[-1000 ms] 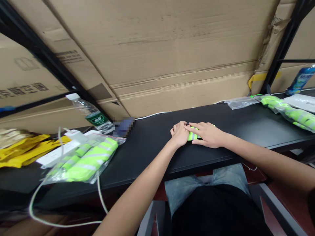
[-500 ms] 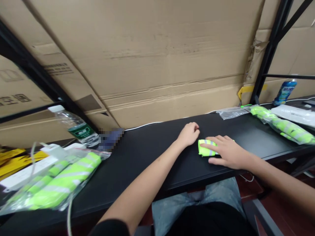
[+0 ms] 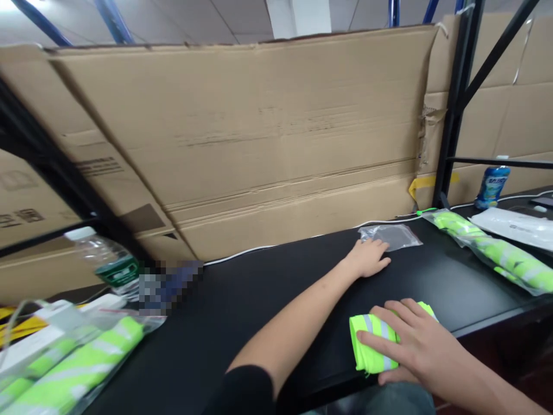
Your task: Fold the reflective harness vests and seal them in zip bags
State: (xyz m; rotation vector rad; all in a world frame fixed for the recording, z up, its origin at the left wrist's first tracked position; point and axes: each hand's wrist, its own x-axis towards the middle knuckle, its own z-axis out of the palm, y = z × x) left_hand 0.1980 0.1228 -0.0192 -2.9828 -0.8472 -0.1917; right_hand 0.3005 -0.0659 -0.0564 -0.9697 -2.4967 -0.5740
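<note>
My right hand (image 3: 410,340) lies over a folded neon-yellow reflective vest (image 3: 375,346) with grey bands, near the front edge of the black table. Its fingers curve across the top of the bundle, and the thumb is on the near side. Farther back, my left hand (image 3: 368,257) reaches out with fingers extended at the near left edge of a flat clear plastic bag (image 3: 400,236). The fingertips overlap or touch the bag; I cannot tell whether they press on it.
Bagged reflective vests lie at the right (image 3: 496,248) and left (image 3: 86,369) of the black table (image 3: 242,311). A clear water bottle (image 3: 114,268) leans at left. A blue bottle (image 3: 492,185) stands at back right. Cardboard (image 3: 276,127) walls the back; black metal posts (image 3: 457,109) flank it.
My left hand has moved right and away from me to the plastic bag, its fingers now stretched out. My right hand stays on the folded vest. The camera view has tilted up.
</note>
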